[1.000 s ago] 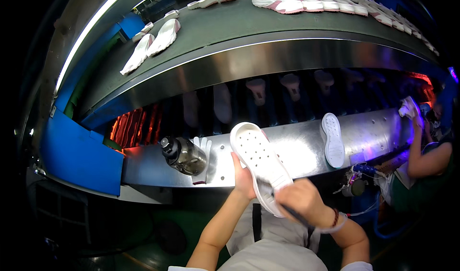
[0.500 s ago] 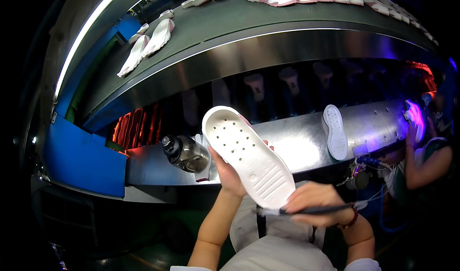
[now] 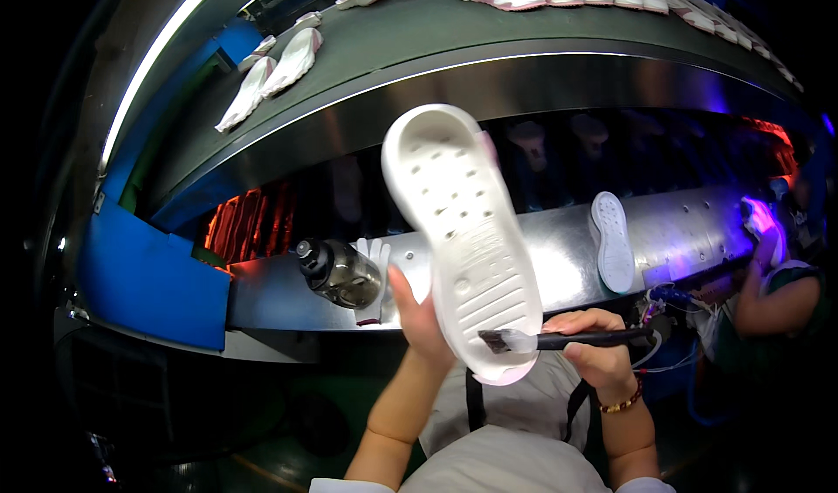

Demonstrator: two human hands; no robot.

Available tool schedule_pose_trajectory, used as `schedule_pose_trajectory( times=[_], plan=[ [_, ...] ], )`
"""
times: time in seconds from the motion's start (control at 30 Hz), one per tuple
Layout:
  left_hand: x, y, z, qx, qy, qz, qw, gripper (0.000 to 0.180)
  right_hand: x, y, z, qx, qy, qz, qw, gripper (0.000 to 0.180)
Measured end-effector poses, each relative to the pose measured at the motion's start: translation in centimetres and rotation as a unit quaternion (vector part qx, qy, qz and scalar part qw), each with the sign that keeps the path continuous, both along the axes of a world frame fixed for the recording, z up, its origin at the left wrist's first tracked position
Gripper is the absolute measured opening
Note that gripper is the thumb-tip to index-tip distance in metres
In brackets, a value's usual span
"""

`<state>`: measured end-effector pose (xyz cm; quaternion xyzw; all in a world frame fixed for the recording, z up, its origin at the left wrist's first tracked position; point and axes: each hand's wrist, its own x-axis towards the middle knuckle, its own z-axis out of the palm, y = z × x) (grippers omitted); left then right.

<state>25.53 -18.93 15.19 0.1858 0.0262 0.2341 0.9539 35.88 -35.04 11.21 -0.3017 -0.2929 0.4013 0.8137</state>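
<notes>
Left hand [image 3: 417,314] grips the white sole [image 3: 463,231] at its edge, tread facing up, raised above the counter [image 3: 681,231]. Right hand [image 3: 598,358], closed on a brush [image 3: 559,340], sets bristles against the sole's heel.

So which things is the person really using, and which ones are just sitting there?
Being used:
white shoe sole, held up by the left hand
brush, in the right hand, bristles on the sole

Just sitting there:
dark bottle
another sole on the metal shelf
shoes on the belt
</notes>
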Motion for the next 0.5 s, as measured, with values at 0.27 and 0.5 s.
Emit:
schedule_pose_trajectory(
  times=[0.27,0.5],
  plan=[
    [-0.3,-0.6,-3.3,0.086,-0.003,-0.028,0.996,0.079,-3.7,0.1,4.0,-0.093,-0.427,-0.158,0.886,0.021],
    [0.8,-0.2,-2.3,0.069,-0.057,-0.006,0.996,0.083,-1.7,1.0,3.5,-0.065,-0.423,-0.118,0.896,0.026]
  ],
)
